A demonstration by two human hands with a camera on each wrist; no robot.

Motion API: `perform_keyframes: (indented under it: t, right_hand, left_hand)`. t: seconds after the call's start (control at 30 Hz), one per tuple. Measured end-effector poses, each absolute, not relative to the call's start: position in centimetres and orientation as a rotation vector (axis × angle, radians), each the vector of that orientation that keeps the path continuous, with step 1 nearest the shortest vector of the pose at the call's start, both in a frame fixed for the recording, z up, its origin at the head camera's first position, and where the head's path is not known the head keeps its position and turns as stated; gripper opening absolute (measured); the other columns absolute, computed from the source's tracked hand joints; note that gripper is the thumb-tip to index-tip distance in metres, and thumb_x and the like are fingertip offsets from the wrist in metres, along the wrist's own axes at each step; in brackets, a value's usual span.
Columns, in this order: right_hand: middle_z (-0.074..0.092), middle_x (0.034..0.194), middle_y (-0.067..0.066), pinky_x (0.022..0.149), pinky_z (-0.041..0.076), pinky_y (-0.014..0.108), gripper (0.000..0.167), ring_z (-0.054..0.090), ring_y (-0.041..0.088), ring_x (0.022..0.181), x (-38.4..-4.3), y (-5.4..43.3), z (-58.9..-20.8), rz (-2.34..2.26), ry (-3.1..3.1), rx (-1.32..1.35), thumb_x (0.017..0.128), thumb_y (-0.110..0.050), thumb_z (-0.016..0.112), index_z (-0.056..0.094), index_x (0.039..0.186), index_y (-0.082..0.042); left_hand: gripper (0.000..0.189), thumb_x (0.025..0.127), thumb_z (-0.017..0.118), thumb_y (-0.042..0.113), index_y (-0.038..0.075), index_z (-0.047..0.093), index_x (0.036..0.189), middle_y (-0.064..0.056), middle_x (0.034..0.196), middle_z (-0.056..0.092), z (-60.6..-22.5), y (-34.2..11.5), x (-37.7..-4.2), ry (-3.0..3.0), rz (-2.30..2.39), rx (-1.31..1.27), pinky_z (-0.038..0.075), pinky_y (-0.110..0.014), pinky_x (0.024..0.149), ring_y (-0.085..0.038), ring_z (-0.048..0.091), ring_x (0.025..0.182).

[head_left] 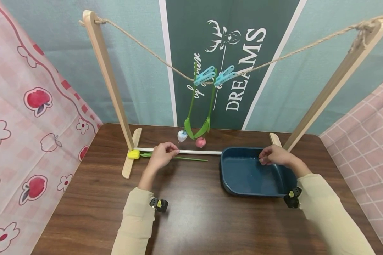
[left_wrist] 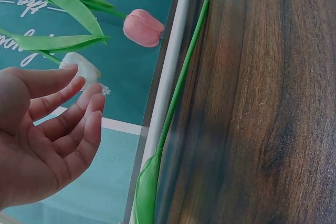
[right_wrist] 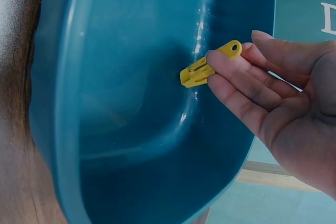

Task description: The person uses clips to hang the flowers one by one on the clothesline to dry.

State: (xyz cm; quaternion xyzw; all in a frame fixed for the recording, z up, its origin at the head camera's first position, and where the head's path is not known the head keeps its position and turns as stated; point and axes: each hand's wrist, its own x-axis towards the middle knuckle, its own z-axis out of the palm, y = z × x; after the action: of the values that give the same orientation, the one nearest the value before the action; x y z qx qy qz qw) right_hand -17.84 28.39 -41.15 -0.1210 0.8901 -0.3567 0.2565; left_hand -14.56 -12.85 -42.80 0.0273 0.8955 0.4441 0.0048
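Over the back of the worktop (head_left: pixel 194 219), the left hand (head_left: pixel 162 154) hung with fingers loosely curved and spaced apart, holding nothing; it stood above the yellow tulip (head_left: pixel 134 154), whose green stem lay clear of the fingertips. That tulip's head rested at the foot of the left wooden post (head_left: pixel 109 85), the stem running rightward just in front of a white rod (head_left: pixel 199 152). To the right, the right hand (head_left: pixel 274 156) reached into a dark blue basin (head_left: pixel 249 177), its fingers pinching a yellow clothespin (right_wrist: pixel 195 75) near the inner wall. Between the left post and the right wooden post (head_left: pixel 337 83) sagged a twine rope (head_left: pixel 179 72). At its low point two light blue clothespins (head_left: pixel 205 75) gripped green stems: a white tulip (head_left: pixel 182 136) and a pink tulip (head_left: pixel 200 142), both head down, side by side, beyond the left hand.
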Motion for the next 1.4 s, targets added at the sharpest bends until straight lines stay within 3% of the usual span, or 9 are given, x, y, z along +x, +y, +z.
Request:
perform_keyframes:
  t: [0.57, 0.97, 1.2, 1.4]
  right_hand:
    - [0.065, 0.082, 0.020, 0.070, 0.051, 0.045, 0.017, 0.063, 0.028, 0.075, -17.9, 28.5, -40.0, -1.003, 2.462, -0.368, 0.085, 0.002, 0.056, 0.058, 0.096, 0.016]
    - [0.065, 0.083, 0.020, 0.065, 0.053, 0.037, 0.012, 0.064, 0.030, 0.075, -17.7, 27.8, -39.1, -0.977, 2.518, -0.441, 0.085, 0.005, 0.054, 0.061, 0.092, 0.012]
    - [0.065, 0.082, 0.020, 0.067, 0.052, 0.044, 0.010, 0.065, 0.029, 0.073, -17.8, 27.2, -38.8, -1.000, 2.530, -0.457, 0.085, 0.007, 0.053, 0.061, 0.090, 0.012]
    - [0.064, 0.083, 0.021, 0.067, 0.052, 0.042, 0.010, 0.065, 0.030, 0.074, -17.7, 26.6, -38.4, -1.021, 2.502, -0.476, 0.085, 0.009, 0.052, 0.060, 0.090, 0.013]
  left_hand:
    - [0.011, 0.082, 0.068, 0.015, 0.005, 0.066, 0.083, -0.002, 0.072, 0.061, -42.6, -12.7, -14.4, 2.813, 1.397, 0.120, 0.041, -0.028, 0.063, -0.014, 0.053, 0.068]
    - [0.010, 0.082, 0.068, 0.015, 0.005, 0.066, 0.083, -0.003, 0.073, 0.063, -42.4, -12.4, -14.3, 2.806, 1.401, 0.120, 0.043, -0.028, 0.064, -0.015, 0.055, 0.068]
    - [0.010, 0.081, 0.069, 0.015, 0.005, 0.066, 0.083, -0.003, 0.073, 0.062, -42.4, -12.3, -14.3, 2.807, 1.399, 0.131, 0.042, -0.027, 0.063, -0.015, 0.054, 0.067]
    - [0.010, 0.082, 0.068, 0.015, 0.005, 0.066, 0.083, -0.002, 0.072, 0.062, -42.6, -12.2, -14.4, 2.811, 1.385, 0.141, 0.042, -0.028, 0.063, -0.014, 0.054, 0.068]
